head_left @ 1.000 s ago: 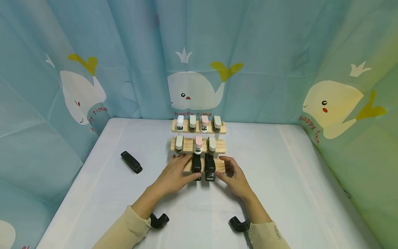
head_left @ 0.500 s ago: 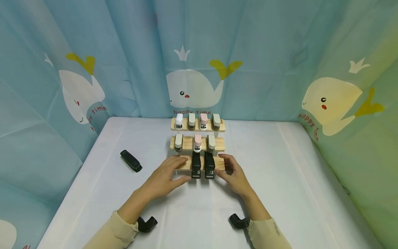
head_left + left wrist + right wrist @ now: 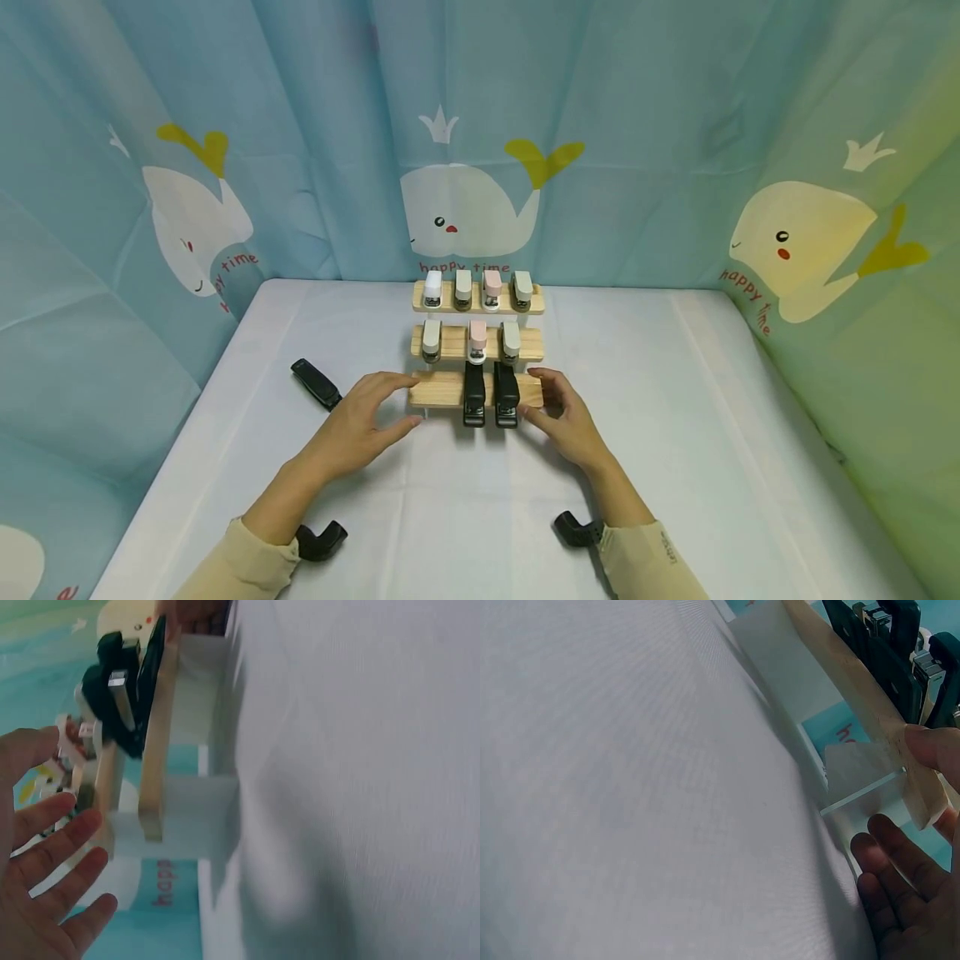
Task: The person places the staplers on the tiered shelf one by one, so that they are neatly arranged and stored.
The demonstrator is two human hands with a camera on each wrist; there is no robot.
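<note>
A three-tier wooden display stand (image 3: 438, 389) on clear supports bears rows of small staplers. On its lowest tier lie two black staplers, the left one (image 3: 474, 396) and the right one (image 3: 507, 396). My left hand (image 3: 352, 429) is at the left end of that tier with fingers spread and holds nothing; whether a fingertip touches the wood I cannot tell. With my right hand (image 3: 566, 421) I grip the right end of the lowest tier, the thumb (image 3: 934, 750) on its front edge and a finger partly hidden behind the board.
A loose black stapler (image 3: 317, 383) lies on the white table (image 3: 675, 433) to the left, partly behind my left hand. Pale and pink mini staplers, such as the pink stapler (image 3: 477, 337), stand on the upper tiers. A whale-print curtain (image 3: 322, 167) encloses the table.
My left hand has moved left, away from the left black stapler, uncovering the left end of the lowest tier. My right hand has stayed in place.
</note>
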